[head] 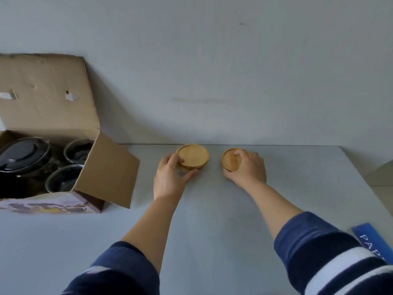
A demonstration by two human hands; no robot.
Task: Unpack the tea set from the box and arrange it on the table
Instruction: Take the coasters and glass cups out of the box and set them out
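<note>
Matte grey table [212, 220]; round wooden coasters [192, 156], gripped.

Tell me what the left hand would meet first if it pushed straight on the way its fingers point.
The left hand already grips a wooden coaster. Straight on, the table's far edge lies just past it, then the wall, though depth is unclear.

Single head-worn wide-angle view. Looks forward and down across table [212, 209] toward wall [212, 60]. Near enough for both forearms; box [63, 167] at left edge.
</note>
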